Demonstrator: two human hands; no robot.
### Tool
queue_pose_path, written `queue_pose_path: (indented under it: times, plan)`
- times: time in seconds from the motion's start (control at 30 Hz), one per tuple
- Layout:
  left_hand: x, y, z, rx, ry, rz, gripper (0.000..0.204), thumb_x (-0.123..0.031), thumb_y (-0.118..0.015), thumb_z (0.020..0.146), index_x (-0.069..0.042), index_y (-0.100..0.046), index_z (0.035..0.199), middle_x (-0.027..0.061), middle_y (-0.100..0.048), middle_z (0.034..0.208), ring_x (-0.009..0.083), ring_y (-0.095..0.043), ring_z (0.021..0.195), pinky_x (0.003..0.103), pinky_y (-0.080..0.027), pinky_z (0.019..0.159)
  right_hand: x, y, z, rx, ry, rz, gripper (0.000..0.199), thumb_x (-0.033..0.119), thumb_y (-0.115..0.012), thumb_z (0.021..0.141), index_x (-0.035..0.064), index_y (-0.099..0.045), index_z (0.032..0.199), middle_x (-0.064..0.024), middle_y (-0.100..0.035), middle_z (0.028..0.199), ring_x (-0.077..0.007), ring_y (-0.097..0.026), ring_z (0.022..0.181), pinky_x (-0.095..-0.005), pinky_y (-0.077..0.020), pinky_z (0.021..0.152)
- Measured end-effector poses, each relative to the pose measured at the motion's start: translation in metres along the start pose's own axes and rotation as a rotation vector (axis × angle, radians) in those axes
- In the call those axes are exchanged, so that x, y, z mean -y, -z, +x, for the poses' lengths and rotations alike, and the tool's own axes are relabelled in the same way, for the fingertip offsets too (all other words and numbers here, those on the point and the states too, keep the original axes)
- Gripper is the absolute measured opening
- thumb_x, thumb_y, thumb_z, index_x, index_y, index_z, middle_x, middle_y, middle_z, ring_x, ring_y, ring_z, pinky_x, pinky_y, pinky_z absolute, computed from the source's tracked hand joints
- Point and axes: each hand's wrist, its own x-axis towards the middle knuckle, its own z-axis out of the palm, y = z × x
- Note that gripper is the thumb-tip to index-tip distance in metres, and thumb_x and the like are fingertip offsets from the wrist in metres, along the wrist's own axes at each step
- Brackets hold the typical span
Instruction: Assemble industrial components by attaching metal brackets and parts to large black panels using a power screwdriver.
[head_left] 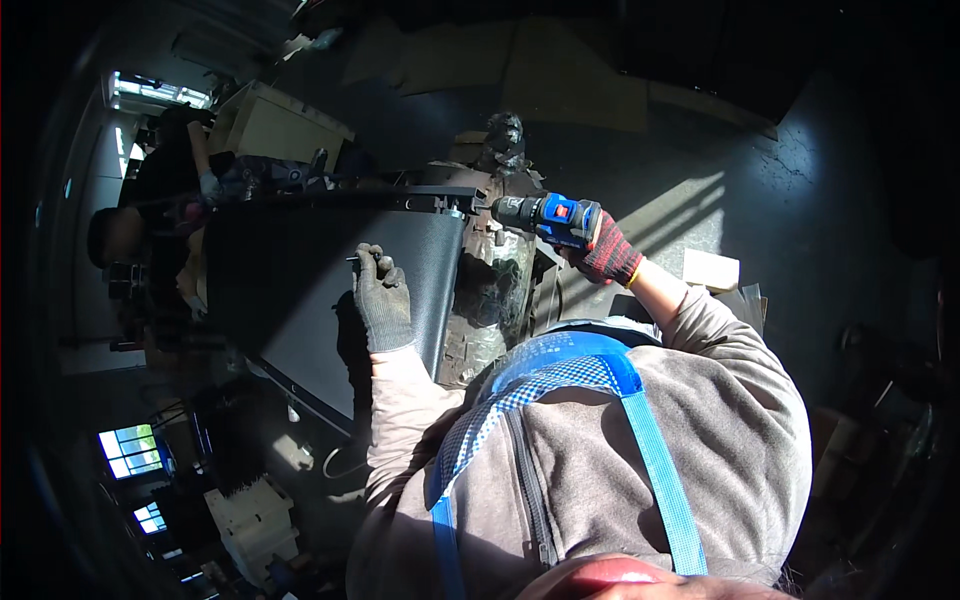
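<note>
My right hand (608, 252), in a red and black knitted glove, grips a blue and black cordless drill (562, 218). The drill points left, and its tip meets the corner of a dark metal frame rail (440, 200). Over a large black panel (420, 255) is my left hand (382, 300), in a grey work glove with its fingers curled in. A small dark screw-like piece (352, 259) pokes out between its thumb and fingertips; its exact kind is too small to tell. The panel lies half in sunlight, half in shadow.
Under the panel's right end stands a support wrapped in shiny plastic film (490, 330). At the left a co-worker's gloved hand (210, 188) is near the panel's far edge. A pale crate (255, 520) stands lower left, and a wooden box (275, 125) upper left.
</note>
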Motion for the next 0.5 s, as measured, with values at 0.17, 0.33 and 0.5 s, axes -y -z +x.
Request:
queue_pose_path:
  times: [0.17,0.33,0.5]
  plan:
    - [0.001,0.001,0.000,0.015,-0.005,0.000,0.020,-0.029,-0.057,0.094,-0.010,-0.061,0.099,0.0004,-0.061,0.089,0.0062,-0.054,0.067,0.015,-0.036,0.050,0.009,-0.013,0.014,0.035,-0.018,-0.138,0.031,0.008,-0.066,0.064,0.0070,-0.061,0.095,-0.0139,-0.063,0.087,-0.0360,-0.061,0.083,-0.0416,-0.0510,0.075]
    - [-0.001,0.002,-0.002,0.027,0.023,-0.036,0.016,-0.023,-0.059,0.094,-0.009,-0.059,0.102,0.0011,-0.062,0.092,0.0063,-0.055,0.070,0.015,-0.038,0.052,-0.002,-0.027,0.013,-0.118,0.035,-0.152,0.036,0.005,-0.069,0.061,0.0074,-0.061,0.096,-0.0113,-0.063,0.082,-0.0332,-0.062,0.078,-0.0397,-0.0514,0.073]
    - [0.002,-0.028,-0.025,-0.016,0.090,0.104,0.017,-0.023,-0.058,0.094,-0.010,-0.060,0.104,0.0001,-0.062,0.095,0.0055,-0.057,0.075,0.013,-0.039,0.054,-0.008,-0.022,-0.019,-0.049,-0.045,0.144,0.033,0.015,-0.067,0.065,0.0082,-0.062,0.097,-0.0125,-0.061,0.086,-0.0359,-0.059,0.085,-0.0429,-0.0492,0.076]
